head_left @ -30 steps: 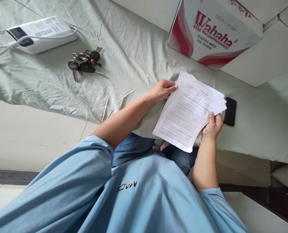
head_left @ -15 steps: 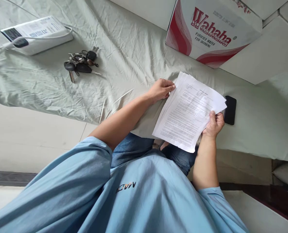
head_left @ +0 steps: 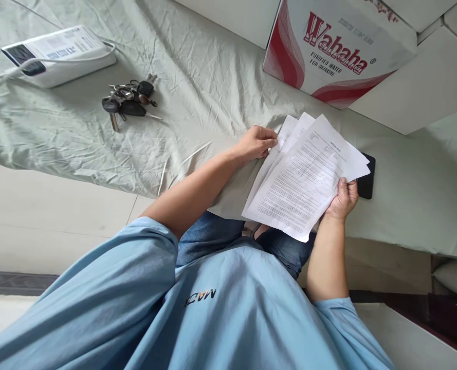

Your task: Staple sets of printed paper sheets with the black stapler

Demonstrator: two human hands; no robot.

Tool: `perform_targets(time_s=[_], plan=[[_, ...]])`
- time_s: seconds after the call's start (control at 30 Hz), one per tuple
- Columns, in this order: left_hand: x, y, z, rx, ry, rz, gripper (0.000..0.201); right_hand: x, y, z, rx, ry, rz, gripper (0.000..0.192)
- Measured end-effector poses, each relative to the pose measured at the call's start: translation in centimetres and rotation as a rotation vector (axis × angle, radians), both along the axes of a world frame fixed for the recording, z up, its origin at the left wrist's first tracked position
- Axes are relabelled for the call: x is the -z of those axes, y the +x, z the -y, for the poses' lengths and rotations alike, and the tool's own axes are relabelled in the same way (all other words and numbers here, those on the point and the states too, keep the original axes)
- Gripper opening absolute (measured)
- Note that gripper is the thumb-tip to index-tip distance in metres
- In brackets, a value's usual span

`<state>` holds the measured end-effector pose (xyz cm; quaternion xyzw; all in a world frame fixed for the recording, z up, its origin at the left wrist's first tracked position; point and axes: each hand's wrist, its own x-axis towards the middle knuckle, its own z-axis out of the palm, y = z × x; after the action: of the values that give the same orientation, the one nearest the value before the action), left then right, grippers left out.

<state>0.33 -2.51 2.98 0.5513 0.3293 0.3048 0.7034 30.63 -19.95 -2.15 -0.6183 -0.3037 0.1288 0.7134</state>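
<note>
The right hand (head_left: 343, 198) grips the near edge of the printed sheets (head_left: 305, 177), thumb on top. The left hand (head_left: 257, 143) pinches their far left edge. The sheets are fanned out above the bed (head_left: 197, 77), half covering a black phone (head_left: 367, 177). Farther away lie keys (head_left: 130, 100), a white box (head_left: 56, 54) and a Wahaha carton (head_left: 338, 46).

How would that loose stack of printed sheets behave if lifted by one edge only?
The printed sheets would probably droop, being thin paper. They are already fanned between the left hand and right hand, with no visible clip, so they would likely slide apart. Light, probably.
</note>
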Motion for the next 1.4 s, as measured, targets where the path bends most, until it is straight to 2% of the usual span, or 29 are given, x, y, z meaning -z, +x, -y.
perform_targets(time_s=[0.17, 0.3, 0.63, 0.9, 1.4], plan=[[0.4, 0.1, -0.1, 0.002, 0.026, 0.013, 0.022, -0.1, -0.3, -0.1, 0.015, -0.06, 0.09, 0.043], [0.7, 0.2, 0.0, 0.016, 0.069, 0.021, 0.029, -0.1, -0.4, -0.2, 0.03, -0.115, 0.125, 0.048], [1.1, 0.3, 0.2, 0.046, 0.178, -0.015, 0.05, 0.0, -0.4, -0.2, 0.02, -0.092, 0.114, 0.05], [1.2, 0.1, 0.2, 0.07, 0.252, -0.079, 0.05, 0.1, -0.4, -0.2, 0.012, -0.106, 0.121, 0.055], [1.6, 0.3, 0.1, 0.068, 0.349, -0.06, 0.056, -0.3, -0.8, -0.2, -0.017, -0.119, 0.137, 0.053]])
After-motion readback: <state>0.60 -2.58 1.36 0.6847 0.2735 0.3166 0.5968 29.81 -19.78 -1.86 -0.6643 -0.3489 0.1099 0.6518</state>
